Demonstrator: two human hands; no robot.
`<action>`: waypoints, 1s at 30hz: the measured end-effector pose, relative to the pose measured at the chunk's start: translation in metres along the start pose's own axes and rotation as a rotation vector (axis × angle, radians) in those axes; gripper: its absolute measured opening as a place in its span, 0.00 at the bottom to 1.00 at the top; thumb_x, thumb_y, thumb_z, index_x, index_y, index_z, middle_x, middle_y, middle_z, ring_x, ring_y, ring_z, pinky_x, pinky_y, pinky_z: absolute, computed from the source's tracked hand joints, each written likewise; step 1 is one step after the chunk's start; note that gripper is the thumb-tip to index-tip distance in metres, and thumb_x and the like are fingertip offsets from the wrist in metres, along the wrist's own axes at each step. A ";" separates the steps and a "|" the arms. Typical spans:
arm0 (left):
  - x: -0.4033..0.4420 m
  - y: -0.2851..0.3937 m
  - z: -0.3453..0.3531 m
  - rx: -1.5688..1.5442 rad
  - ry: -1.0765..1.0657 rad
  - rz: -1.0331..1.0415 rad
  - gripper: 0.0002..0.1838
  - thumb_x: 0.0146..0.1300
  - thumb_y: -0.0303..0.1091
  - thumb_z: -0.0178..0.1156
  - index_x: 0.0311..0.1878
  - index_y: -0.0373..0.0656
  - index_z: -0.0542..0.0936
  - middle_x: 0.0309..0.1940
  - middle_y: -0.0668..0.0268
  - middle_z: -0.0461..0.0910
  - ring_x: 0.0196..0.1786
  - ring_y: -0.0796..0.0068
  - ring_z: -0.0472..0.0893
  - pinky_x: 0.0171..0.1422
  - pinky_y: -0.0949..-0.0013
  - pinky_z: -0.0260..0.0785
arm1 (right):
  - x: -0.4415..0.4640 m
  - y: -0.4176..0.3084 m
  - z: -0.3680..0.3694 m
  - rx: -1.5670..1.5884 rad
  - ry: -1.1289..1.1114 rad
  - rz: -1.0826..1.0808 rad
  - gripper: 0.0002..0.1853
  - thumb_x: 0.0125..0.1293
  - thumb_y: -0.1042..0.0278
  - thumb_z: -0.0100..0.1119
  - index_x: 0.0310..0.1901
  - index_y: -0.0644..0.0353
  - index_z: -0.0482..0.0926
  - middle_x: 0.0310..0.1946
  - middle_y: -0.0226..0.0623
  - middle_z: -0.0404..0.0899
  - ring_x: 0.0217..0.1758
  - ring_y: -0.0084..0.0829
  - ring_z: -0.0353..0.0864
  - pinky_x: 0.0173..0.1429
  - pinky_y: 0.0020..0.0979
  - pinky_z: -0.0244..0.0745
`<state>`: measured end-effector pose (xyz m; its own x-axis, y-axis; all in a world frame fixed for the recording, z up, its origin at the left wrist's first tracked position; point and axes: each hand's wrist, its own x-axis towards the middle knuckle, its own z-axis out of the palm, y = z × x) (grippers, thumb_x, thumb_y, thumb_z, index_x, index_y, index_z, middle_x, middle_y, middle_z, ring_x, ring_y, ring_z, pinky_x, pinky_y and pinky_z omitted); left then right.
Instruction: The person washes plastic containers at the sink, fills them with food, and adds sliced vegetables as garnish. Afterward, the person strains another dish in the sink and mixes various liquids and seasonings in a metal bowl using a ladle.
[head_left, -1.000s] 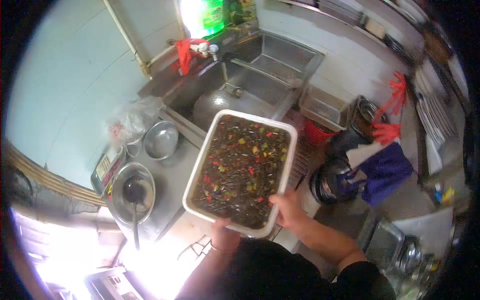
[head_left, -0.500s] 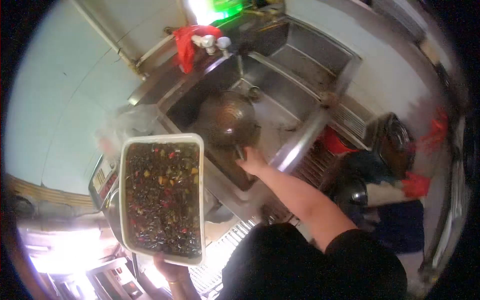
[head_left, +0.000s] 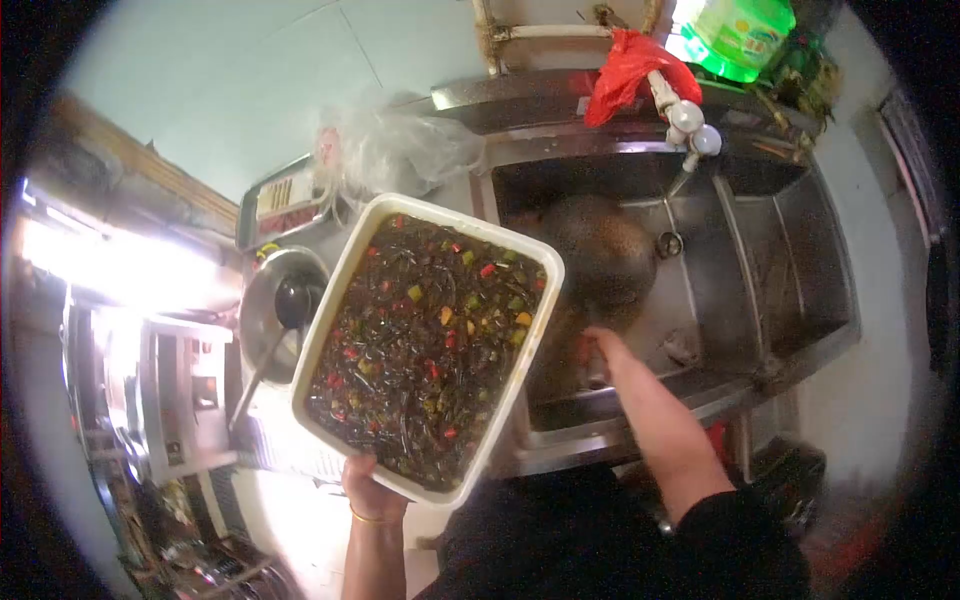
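Note:
My left hand (head_left: 372, 490) grips the near edge of a white rectangular plastic tub (head_left: 552, 262). Dark, glossy food in liquid (head_left: 420, 340), with red, green and orange bits, fills much of it. The tub tilts a little in view and hangs beside the sink. My right hand (head_left: 608, 350) reaches into the large left basin. Its fingers are closed at the handle end of a dark wok (head_left: 600, 245), which seems to lie bottom up there; the handle itself is mostly hidden and blurred.
A steel sink (head_left: 725, 270) with a divider has a tap (head_left: 690, 125) draped with a red bag (head_left: 635, 75). Behind stands a green bottle (head_left: 740, 35). A metal bowl with a ladle (head_left: 290, 300), a clear plastic bag (head_left: 420, 150) and a scale (head_left: 285, 200) sit left.
My view has turned left, so the sink now appears farther right. The tub has tilted and shifted rightward in view, still in my left hand. My right hand stays by the wok.

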<state>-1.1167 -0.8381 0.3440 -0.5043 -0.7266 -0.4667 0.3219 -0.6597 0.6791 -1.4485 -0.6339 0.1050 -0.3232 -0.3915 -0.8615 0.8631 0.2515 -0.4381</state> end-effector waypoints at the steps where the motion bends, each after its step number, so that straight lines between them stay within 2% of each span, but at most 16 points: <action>1: -0.010 0.005 0.013 -0.014 0.002 -0.025 0.29 0.46 0.38 0.56 0.55 0.38 0.72 0.44 0.57 0.78 0.44 0.55 0.80 0.50 0.53 0.79 | -0.039 -0.014 -0.014 -0.116 -0.025 -0.008 0.07 0.55 0.65 0.60 0.30 0.60 0.76 0.22 0.37 0.77 0.25 0.34 0.76 0.30 0.37 0.73; 2: -0.007 0.021 0.007 -0.087 -0.062 -0.092 0.39 0.43 0.33 0.55 0.64 0.37 0.64 0.54 0.53 0.73 0.58 0.49 0.74 0.64 0.48 0.69 | -0.073 -0.027 -0.023 -0.224 -0.043 -0.010 0.08 0.55 0.66 0.60 0.31 0.61 0.76 0.21 0.37 0.76 0.22 0.33 0.75 0.27 0.36 0.72; 3: -0.007 0.011 0.007 -0.094 -0.048 -0.090 0.38 0.43 0.33 0.55 0.64 0.37 0.64 0.54 0.53 0.73 0.58 0.49 0.74 0.65 0.48 0.69 | -0.092 -0.030 -0.040 -0.326 -0.088 -0.013 0.08 0.54 0.66 0.60 0.32 0.61 0.75 0.21 0.37 0.75 0.18 0.33 0.73 0.24 0.35 0.71; 5: -0.003 0.005 0.007 -0.108 -0.024 -0.091 0.37 0.44 0.32 0.54 0.63 0.37 0.64 0.54 0.53 0.73 0.58 0.50 0.74 0.65 0.49 0.68 | -0.163 -0.045 -0.019 -0.460 0.117 -0.030 0.13 0.54 0.68 0.59 0.38 0.64 0.72 0.22 0.37 0.74 0.18 0.31 0.73 0.22 0.33 0.70; 7: 0.001 -0.001 0.004 -0.100 0.037 -0.094 0.34 0.46 0.31 0.52 0.62 0.39 0.66 0.54 0.55 0.74 0.57 0.52 0.74 0.64 0.50 0.68 | -0.197 -0.052 -0.023 -0.594 0.119 -0.086 0.14 0.54 0.74 0.58 0.41 0.63 0.69 0.21 0.35 0.71 0.18 0.28 0.72 0.20 0.33 0.68; 8: -0.020 -0.037 0.008 -0.103 0.032 -0.059 0.33 0.46 0.31 0.52 0.62 0.39 0.67 0.54 0.56 0.74 0.57 0.53 0.75 0.63 0.50 0.69 | -0.209 -0.047 -0.062 -0.667 0.102 -0.123 0.15 0.54 0.77 0.58 0.43 0.63 0.67 0.21 0.34 0.69 0.17 0.27 0.72 0.19 0.33 0.68; 9: -0.020 -0.044 -0.008 -0.102 0.001 -0.032 0.32 0.47 0.30 0.51 0.62 0.40 0.67 0.54 0.56 0.74 0.57 0.54 0.75 0.63 0.50 0.69 | -0.208 -0.032 -0.066 -0.747 0.090 -0.184 0.16 0.54 0.76 0.58 0.44 0.64 0.67 0.21 0.34 0.70 0.18 0.27 0.72 0.20 0.32 0.68; 11: -0.024 -0.038 0.006 -0.078 0.063 -0.059 0.31 0.49 0.30 0.50 0.62 0.40 0.68 0.53 0.57 0.75 0.57 0.55 0.75 0.63 0.51 0.68 | -0.217 -0.039 -0.073 -0.913 0.057 -0.256 0.18 0.54 0.73 0.59 0.46 0.67 0.67 0.23 0.34 0.71 0.20 0.27 0.74 0.21 0.31 0.69; 14: -0.024 -0.036 0.025 -0.050 -0.032 0.001 0.29 0.51 0.30 0.50 0.61 0.41 0.68 0.52 0.59 0.75 0.56 0.56 0.75 0.64 0.52 0.68 | -0.243 -0.058 -0.056 -0.935 -0.040 -0.247 0.17 0.54 0.74 0.59 0.44 0.67 0.67 0.23 0.35 0.71 0.20 0.28 0.74 0.21 0.31 0.69; 15: -0.024 -0.054 0.041 -0.039 0.013 -0.014 0.29 0.50 0.31 0.51 0.60 0.41 0.69 0.51 0.58 0.76 0.55 0.56 0.76 0.63 0.51 0.69 | -0.241 -0.062 -0.073 -0.918 -0.078 -0.205 0.17 0.54 0.75 0.58 0.45 0.67 0.67 0.23 0.35 0.70 0.19 0.27 0.73 0.20 0.31 0.69; 16: -0.004 -0.080 0.037 -0.003 0.060 -0.004 0.29 0.49 0.32 0.53 0.59 0.41 0.69 0.50 0.58 0.76 0.53 0.56 0.77 0.62 0.50 0.70 | -0.202 -0.050 -0.088 -0.885 -0.144 -0.177 0.17 0.55 0.76 0.58 0.45 0.68 0.66 0.23 0.35 0.69 0.18 0.26 0.73 0.20 0.30 0.69; 18: -0.010 -0.066 0.038 -0.006 0.062 -0.023 0.29 0.49 0.32 0.53 0.59 0.41 0.69 0.51 0.57 0.76 0.53 0.55 0.77 0.61 0.50 0.71 | -0.225 -0.052 -0.081 -0.900 -0.194 -0.155 0.16 0.55 0.77 0.58 0.44 0.68 0.66 0.23 0.36 0.69 0.18 0.25 0.72 0.19 0.30 0.69; 21: 0.002 -0.075 0.052 0.020 0.026 0.029 0.30 0.49 0.31 0.53 0.60 0.40 0.68 0.52 0.57 0.75 0.55 0.55 0.76 0.62 0.51 0.70 | -0.214 -0.062 -0.096 -0.968 -0.199 -0.135 0.19 0.52 0.74 0.59 0.46 0.68 0.67 0.26 0.38 0.72 0.20 0.28 0.75 0.22 0.31 0.70; 25: 0.015 -0.063 0.074 0.169 -0.040 0.243 0.30 0.50 0.29 0.53 0.61 0.39 0.67 0.53 0.57 0.74 0.54 0.57 0.76 0.62 0.52 0.70 | -0.236 -0.071 -0.091 -0.952 -0.202 -0.164 0.19 0.52 0.74 0.59 0.46 0.68 0.67 0.27 0.37 0.73 0.20 0.27 0.75 0.23 0.31 0.70; 26: 0.019 -0.059 0.078 0.185 -0.107 0.246 0.30 0.51 0.27 0.52 0.62 0.39 0.66 0.53 0.58 0.74 0.54 0.58 0.75 0.62 0.54 0.71 | -0.233 -0.072 -0.097 -0.953 -0.200 -0.169 0.19 0.52 0.74 0.60 0.46 0.68 0.67 0.27 0.37 0.73 0.20 0.27 0.75 0.23 0.31 0.71; 30: 0.031 -0.054 0.101 0.199 -0.158 0.290 0.28 0.52 0.24 0.49 0.61 0.38 0.65 0.54 0.57 0.72 0.57 0.63 0.73 0.63 0.61 0.67 | -0.236 -0.082 -0.099 -0.942 -0.201 -0.157 0.20 0.52 0.73 0.60 0.47 0.68 0.67 0.26 0.37 0.72 0.20 0.27 0.75 0.23 0.31 0.72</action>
<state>-1.2301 -0.8055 0.3499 -0.5374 -0.8287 -0.1561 0.3159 -0.3695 0.8739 -1.4813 -0.4746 0.3183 -0.2601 -0.6027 -0.7544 0.1237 0.7540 -0.6451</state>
